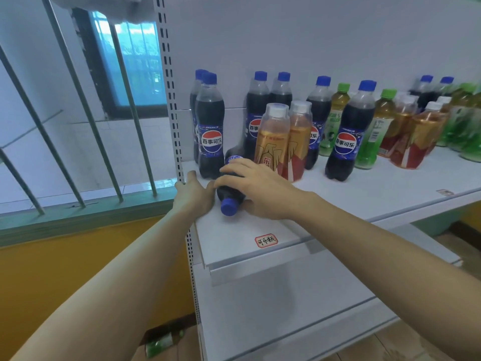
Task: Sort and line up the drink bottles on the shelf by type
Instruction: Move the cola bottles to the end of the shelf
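Note:
A cola bottle [230,201] with a blue cap lies on its side on the white shelf [351,196], cap toward me. My right hand [257,191] grips its body from above and the right. My left hand [194,192] rests flat against the bottle's left side near the shelf's left edge. Upright cola bottles [209,126] stand behind at the left and middle. Two orange drink bottles [273,136] with white caps stand just behind my right hand. Green tea bottles [335,118] and more orange ones [421,136] are mixed in at the right.
A perforated upright post [171,95] bounds the shelf on the left, with a barred railing [86,162] and window beyond. A red-framed label [266,241] sticks to the shelf front. A lower shelf [299,308] lies beneath. A green bottle [162,342] lies in a box on the floor.

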Demonstrator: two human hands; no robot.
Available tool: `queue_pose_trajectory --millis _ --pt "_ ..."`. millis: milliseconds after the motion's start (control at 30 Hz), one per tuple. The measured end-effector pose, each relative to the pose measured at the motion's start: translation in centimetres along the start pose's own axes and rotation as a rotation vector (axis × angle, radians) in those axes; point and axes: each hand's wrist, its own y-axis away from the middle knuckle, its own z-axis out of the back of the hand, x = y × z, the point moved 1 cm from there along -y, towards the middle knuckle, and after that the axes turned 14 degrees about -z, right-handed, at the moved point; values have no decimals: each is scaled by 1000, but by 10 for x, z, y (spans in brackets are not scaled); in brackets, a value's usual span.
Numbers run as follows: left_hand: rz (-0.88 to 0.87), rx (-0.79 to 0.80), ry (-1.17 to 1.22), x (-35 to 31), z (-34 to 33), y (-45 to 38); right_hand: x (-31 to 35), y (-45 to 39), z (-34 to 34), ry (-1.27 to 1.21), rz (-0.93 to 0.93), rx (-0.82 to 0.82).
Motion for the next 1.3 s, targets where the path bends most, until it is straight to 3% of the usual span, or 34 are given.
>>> queue_pose_trajectory --millis 100,300,600,733,1067,1300 --pt "-13 4 31 3 -1 -1 -1 -5 10 -136 -6 -18" --pt "-9 -9 23 1 -1 -2 5 -28 54 -370 -207 -232" --pt "-24 -7 21 2 0 -1 -4 -70 94 -292 -499 -324" --pt "-21 -6 26 2 0 -2 -13 -77 100 -286 -513 -386" --pt "-18 11 4 2 1 -2 -18 -82 107 55 -512 -414" --pt "-30 -9 -9 1 4 3 -16 -30 90 -139 -387 -572"
